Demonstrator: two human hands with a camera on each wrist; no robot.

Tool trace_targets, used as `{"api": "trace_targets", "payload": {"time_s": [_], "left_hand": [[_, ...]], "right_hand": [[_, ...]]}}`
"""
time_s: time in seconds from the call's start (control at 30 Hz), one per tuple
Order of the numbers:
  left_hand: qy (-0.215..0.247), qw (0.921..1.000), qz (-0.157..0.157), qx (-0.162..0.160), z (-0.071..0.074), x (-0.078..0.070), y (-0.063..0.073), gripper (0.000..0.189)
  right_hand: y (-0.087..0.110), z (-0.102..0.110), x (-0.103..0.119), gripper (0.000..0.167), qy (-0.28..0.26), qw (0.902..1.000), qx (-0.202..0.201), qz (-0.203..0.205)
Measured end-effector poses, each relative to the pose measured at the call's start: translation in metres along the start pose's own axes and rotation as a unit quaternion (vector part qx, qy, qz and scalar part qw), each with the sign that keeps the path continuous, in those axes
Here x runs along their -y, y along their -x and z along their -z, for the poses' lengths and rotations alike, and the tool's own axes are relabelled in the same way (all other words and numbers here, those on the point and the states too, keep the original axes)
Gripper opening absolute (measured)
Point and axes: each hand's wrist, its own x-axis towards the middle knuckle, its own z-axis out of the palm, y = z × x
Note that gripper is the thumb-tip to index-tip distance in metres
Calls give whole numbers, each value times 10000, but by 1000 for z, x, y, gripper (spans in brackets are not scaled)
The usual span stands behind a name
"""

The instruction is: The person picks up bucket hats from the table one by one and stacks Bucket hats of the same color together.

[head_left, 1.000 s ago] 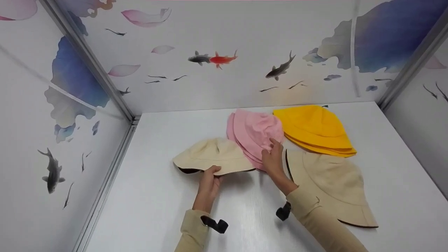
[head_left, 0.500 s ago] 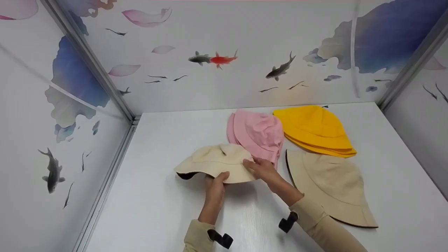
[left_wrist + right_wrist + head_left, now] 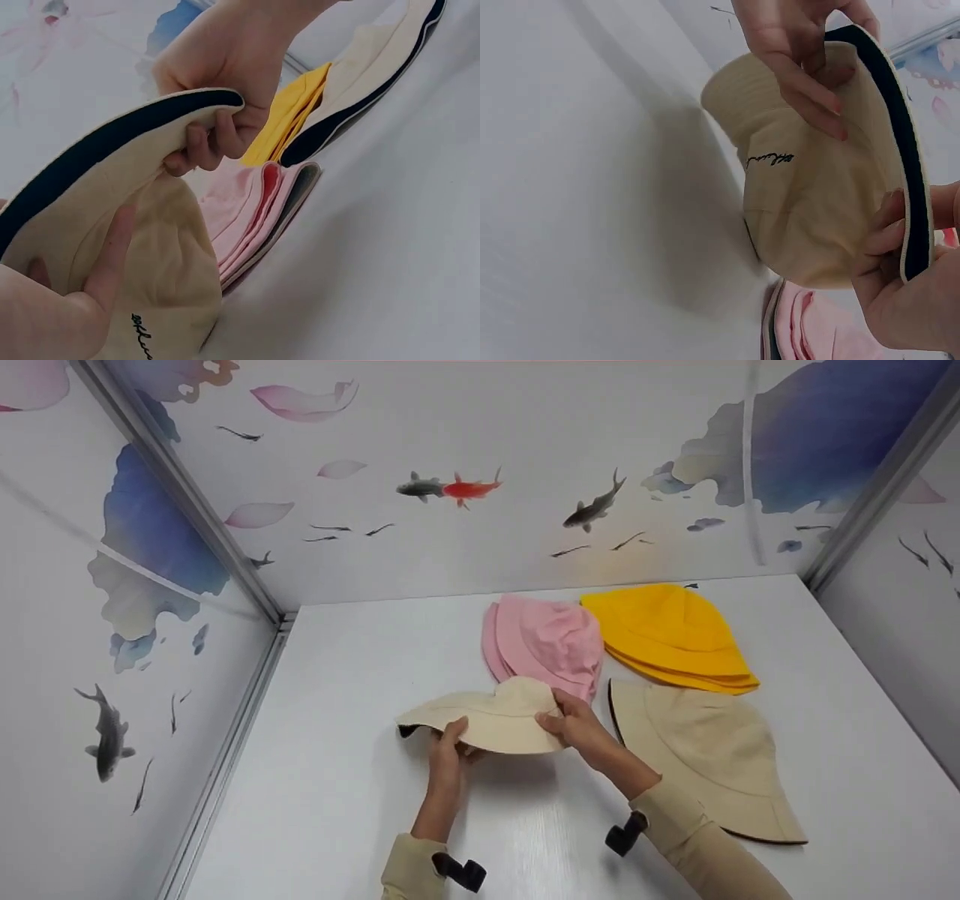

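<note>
At the left stands a white wall panel with a painted dark fish (image 3: 111, 735). To its right, over the white surface (image 3: 337, 660), the person's left hand (image 3: 445, 765) holds the near brim of a cream cloth bucket hat with a dark lining (image 3: 495, 731): the thumb lies on top, the fingers go under. This hat is between both hands, and its shadow suggests that it is lifted. The wrist views show dark script (image 3: 141, 334) on its crown, which is partly collapsed.

Behind it lie nested pink cloth bucket hats (image 3: 559, 637); the cream hat covers part of them in the head view, but whether they touch, one cannot tell. The right hand (image 3: 585, 727) pinches the right end of the cream brim, with its fingers curled around the edge.

Further right, yellow cloth bucket hats (image 3: 667, 630) are stacked at the back, and in front of them a large beige bucket hat with a dark edge (image 3: 712, 750) lies flattened.

For good handling, both hands should probably keep a light but equal pull, so that the brim stays smooth. It seems wise to straighten the soft crown gently, and to keep the right wrist free of the pink hats.
</note>
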Motion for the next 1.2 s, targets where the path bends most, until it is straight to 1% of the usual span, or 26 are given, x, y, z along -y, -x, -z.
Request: {"api": "trace_targets", "payload": {"time_s": [0.13, 0.27, 0.4, 0.53, 0.67, 0.77, 0.83, 0.9, 0.97, 1.1, 1.2], "left_hand": [[135, 9997, 41, -189, 11, -7, -6, 52], [175, 9991, 58, -382, 27, -16, -11, 52], [182, 9986, 96, -481, 43, -24, -14, 47], [149, 9988, 197, -417, 52, -26, -15, 48], [31, 9988, 246, -412, 57, -26, -15, 52], [-48, 9982, 264, -539, 61, -25, -16, 54], [-212, 9976, 259, -604, 64, -24, -15, 55], [-358, 9967, 274, -675, 67, -24, -15, 54], [-483, 9958, 291, -727, 70, -23, -15, 52], [-617, 9942, 392, -792, 73, -18, -14, 50], [-759, 9929, 468, -792, 75, -13, -12, 51]], "right_hand": [[5, 12, -5, 46, 123, 9989, 443, 129], [11, 26, -10, 51, 476, 9947, 816, 407], [19, 36, -14, 52, 736, 9899, 1025, 643], [24, 40, -17, 51, 791, 9877, 1127, 743], [25, 44, -19, 47, 1031, 9841, 1092, 950], [25, 47, -21, 41, 1373, 9763, 1046, 1305], [24, 51, -24, 37, 1587, 9697, 996, 1566], [22, 54, -27, 35, 1692, 9666, 886, 1711], [21, 56, -31, 34, 1722, 9674, 767, 1689], [21, 59, -37, 36, 1839, 9723, 437, 1376], [22, 58, -39, 35, 2116, 9697, 186, 1205]]}}
